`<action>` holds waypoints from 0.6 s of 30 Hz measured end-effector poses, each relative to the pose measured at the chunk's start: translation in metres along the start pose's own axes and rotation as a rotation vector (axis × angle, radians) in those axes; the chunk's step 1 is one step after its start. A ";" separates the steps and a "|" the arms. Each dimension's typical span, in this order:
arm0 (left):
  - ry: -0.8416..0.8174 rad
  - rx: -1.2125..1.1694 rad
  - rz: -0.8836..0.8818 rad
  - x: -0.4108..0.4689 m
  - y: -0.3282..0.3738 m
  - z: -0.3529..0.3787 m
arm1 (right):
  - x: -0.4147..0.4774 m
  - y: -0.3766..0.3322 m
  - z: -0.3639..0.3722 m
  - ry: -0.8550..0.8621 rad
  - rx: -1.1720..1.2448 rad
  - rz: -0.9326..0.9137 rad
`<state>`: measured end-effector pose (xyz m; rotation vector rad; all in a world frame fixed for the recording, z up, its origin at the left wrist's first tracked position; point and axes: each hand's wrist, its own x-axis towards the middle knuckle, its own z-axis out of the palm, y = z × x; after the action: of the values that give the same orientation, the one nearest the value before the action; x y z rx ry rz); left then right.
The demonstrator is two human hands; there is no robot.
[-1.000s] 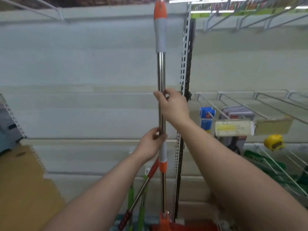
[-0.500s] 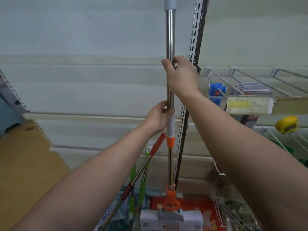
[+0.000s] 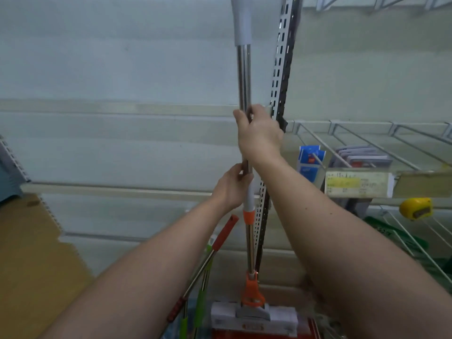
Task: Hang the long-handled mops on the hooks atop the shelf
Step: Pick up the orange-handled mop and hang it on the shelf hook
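The right hand (image 3: 259, 135) and, just below it, the left hand (image 3: 231, 190) stay clamped on the upright mop (image 3: 244, 77). It has risen slightly. Its top is out of sight above them, probably not yet hung.

Above the grip the mop pole (image 3: 244, 77) was silver, then grey. Below it were an orange collar (image 3: 249, 213) and white head (image 3: 254, 318).
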<state>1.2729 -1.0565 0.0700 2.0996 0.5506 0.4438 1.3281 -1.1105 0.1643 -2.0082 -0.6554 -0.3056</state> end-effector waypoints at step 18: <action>0.034 -0.037 -0.038 0.046 -0.020 -0.018 | 0.045 -0.015 0.022 -0.110 0.014 0.066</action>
<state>1.2980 -1.0094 0.0682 2.0460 0.5964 0.4653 1.3552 -1.0711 0.1850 -2.0399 -0.6563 -0.1521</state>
